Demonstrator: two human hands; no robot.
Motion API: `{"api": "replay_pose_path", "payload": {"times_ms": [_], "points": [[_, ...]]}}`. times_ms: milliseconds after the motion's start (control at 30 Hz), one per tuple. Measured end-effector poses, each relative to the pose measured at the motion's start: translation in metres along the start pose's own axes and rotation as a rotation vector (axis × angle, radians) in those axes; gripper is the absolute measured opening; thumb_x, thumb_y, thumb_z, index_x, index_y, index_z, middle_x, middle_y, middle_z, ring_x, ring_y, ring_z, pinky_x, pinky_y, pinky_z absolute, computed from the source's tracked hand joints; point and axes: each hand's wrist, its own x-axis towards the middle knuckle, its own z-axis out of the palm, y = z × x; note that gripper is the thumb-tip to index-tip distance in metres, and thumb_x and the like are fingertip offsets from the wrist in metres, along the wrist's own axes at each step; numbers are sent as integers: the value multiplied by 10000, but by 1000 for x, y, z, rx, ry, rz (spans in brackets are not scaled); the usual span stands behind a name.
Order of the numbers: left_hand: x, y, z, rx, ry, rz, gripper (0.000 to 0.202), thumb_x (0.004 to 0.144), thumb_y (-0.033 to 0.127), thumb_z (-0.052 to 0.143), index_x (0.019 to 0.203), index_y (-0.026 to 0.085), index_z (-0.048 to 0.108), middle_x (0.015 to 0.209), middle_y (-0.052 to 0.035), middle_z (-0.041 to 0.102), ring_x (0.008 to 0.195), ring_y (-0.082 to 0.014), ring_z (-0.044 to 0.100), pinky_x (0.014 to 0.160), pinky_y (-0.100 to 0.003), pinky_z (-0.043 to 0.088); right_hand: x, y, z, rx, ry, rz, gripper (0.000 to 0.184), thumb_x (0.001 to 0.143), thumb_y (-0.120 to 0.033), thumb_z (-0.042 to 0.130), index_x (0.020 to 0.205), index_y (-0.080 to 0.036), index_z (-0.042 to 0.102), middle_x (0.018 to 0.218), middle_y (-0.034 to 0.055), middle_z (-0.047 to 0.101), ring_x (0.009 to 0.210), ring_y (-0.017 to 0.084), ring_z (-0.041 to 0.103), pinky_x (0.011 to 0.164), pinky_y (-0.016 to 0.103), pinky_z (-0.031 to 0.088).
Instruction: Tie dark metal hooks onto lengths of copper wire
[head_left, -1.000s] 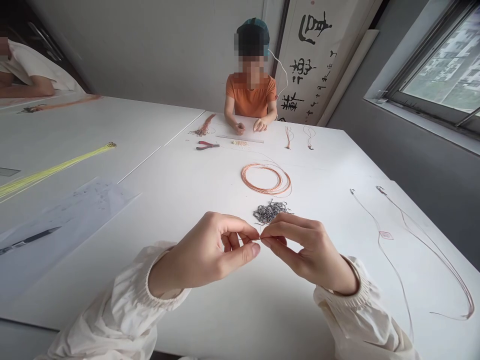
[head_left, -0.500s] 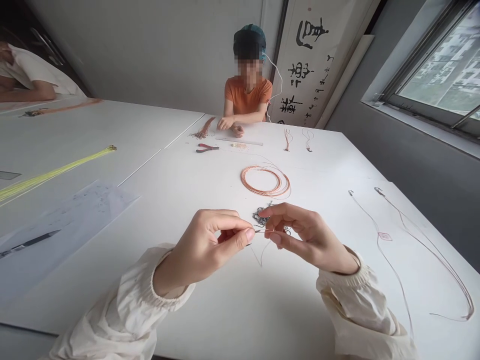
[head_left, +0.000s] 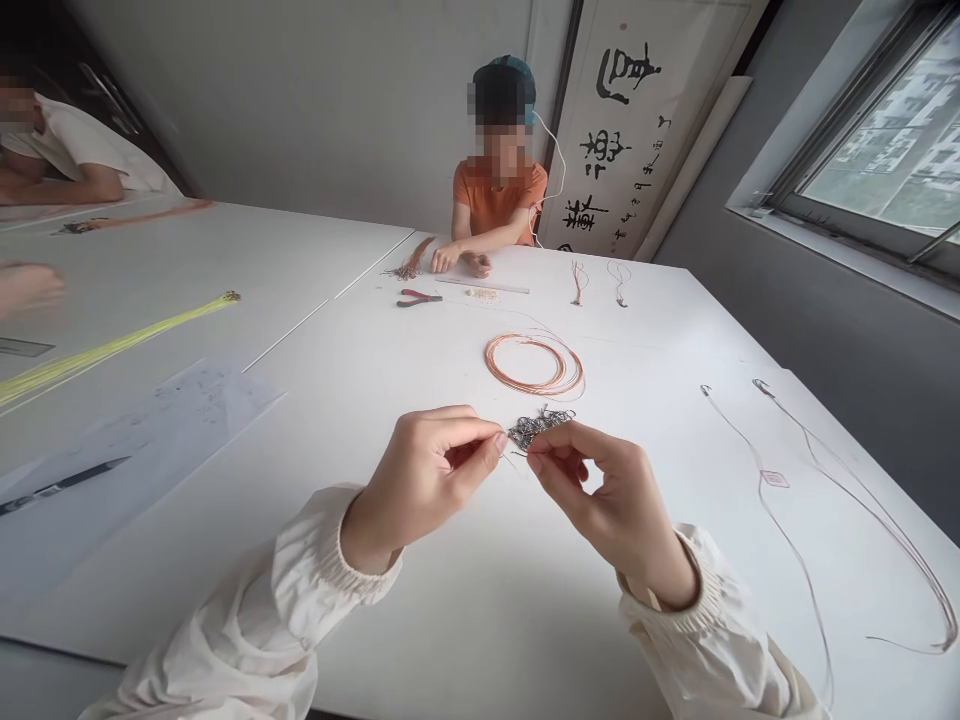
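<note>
My left hand (head_left: 442, 470) is closed in a pinch, with a thin fishing line (head_left: 513, 464) trailing from near its fingertips. My right hand (head_left: 600, 480) also pinches, thumb against forefinger, a short gap to the right of the left fingertips. A small dark tip, seemingly of a fish hook, pokes out at the right fingertips; most of it is hidden. Just behind both hands lies a pile of dark metal fish hooks (head_left: 536, 425). Beyond that rests a coil of orange line (head_left: 491, 368).
On the right lie hooks tied to long lines (head_left: 806, 440), one with a small red-edged tag (head_left: 775, 479). Paper (head_left: 187, 440) with a pen (head_left: 67, 484) and a yellow line bundle (head_left: 150, 328) lie left. Across sits a person in orange (head_left: 499, 195), near pliers (head_left: 420, 298).
My hands have drawn slightly apart, and my right fingers have closed from a looser curl into a pinch. Another person's blurred hand has come in at the left edge.
</note>
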Motion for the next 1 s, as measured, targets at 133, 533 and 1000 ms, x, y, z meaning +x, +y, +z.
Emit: {"api": "replay_pose_path", "payload": {"times_ms": [133, 533, 1000], "points": [[-1, 0, 4, 27, -78, 19, 226, 930, 214, 564, 767, 162, 710, 646, -3, 539, 577, -102, 439, 556, -242, 376, -1, -4, -2, -75, 6, -88, 78, 873, -155, 583, 848, -201, 641, 675, -3, 581, 585, 113, 477, 526, 251, 417], [-5, 7, 12, -91, -205, 64, 223, 920, 160, 559, 737, 134, 684, 606, 10, 486, 568, -95, 425, 546, -249, 356, 17, 9, -24, 182, -265, 163, 119, 859, -260, 655, 812, -152, 675, 667, 9, 583, 592, 107, 464, 535, 245, 387], [-3, -3, 10, -25, 79, 92, 142, 902, 136, 605, 806, 164, 706, 631, 18, 512, 575, -94, 423, 550, -247, 367, 13, 26, 13, 319, -37, 92, 84, 866, -239, 682, 818, -171, 669, 690, 1, 612, 599, 100, 507, 528, 235, 404]]}}
